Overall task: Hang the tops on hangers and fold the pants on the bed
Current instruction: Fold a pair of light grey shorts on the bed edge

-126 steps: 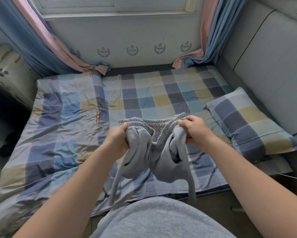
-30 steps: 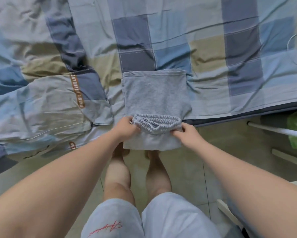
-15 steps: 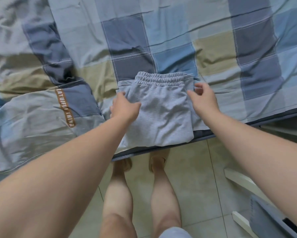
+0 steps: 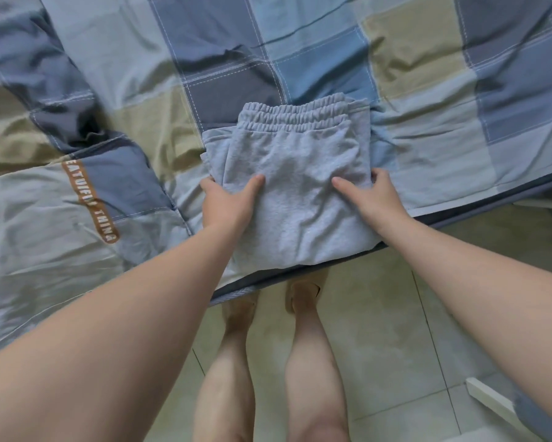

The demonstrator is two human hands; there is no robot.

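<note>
The grey pants (image 4: 297, 173) lie folded into a compact rectangle at the near edge of the bed (image 4: 427, 90), elastic waistband on top at the far side. My left hand (image 4: 228, 202) grips the left edge of the fold, thumb on top and fingers tucked under. My right hand (image 4: 368, 196) grips the right edge the same way, thumb pressing the top layer. The near end of the fold hangs slightly past the mattress edge.
A checked blue, beige and grey sheet covers the bed, with a rumpled duvet (image 4: 61, 202) at left carrying a brown printed strip. Tiled floor (image 4: 379, 330) and my bare legs are below. A white bar (image 4: 494, 406) sits on the floor at lower right.
Both hands slid back from the waistband end toward the near part of the fold and now grip its two sides. The pants stay folded in place.
</note>
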